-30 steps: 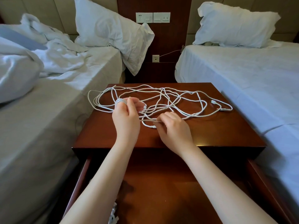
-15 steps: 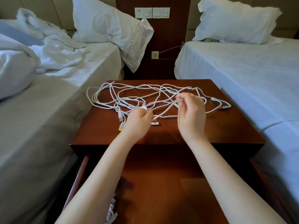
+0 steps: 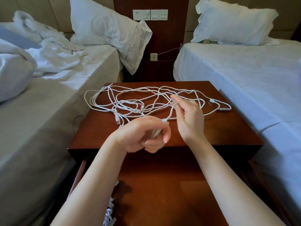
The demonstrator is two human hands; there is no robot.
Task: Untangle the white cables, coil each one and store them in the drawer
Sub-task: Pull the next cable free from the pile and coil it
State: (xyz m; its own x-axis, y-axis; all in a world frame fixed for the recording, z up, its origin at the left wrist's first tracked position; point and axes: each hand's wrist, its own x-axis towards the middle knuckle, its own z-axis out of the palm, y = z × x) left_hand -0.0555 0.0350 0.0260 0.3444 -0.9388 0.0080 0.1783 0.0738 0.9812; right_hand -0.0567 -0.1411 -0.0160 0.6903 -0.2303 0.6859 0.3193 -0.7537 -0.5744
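The tangle of thin white cables [image 3: 138, 101] sprawls on the red-brown wooden nightstand [image 3: 228, 134] just beyond the grip: the left hand [image 3: 141, 136] clenches a few gathered turns, the right hand [image 3: 189, 118] hooks one strand over half-curled fingers [image 3: 178, 99]. Pull hard and the crossings beyond could cinch tight. I count two hands, one open wooden drawer [image 3: 162, 185] beneath the grip, at least three plug ends [image 3: 118, 119]; cables, I cannot tell.
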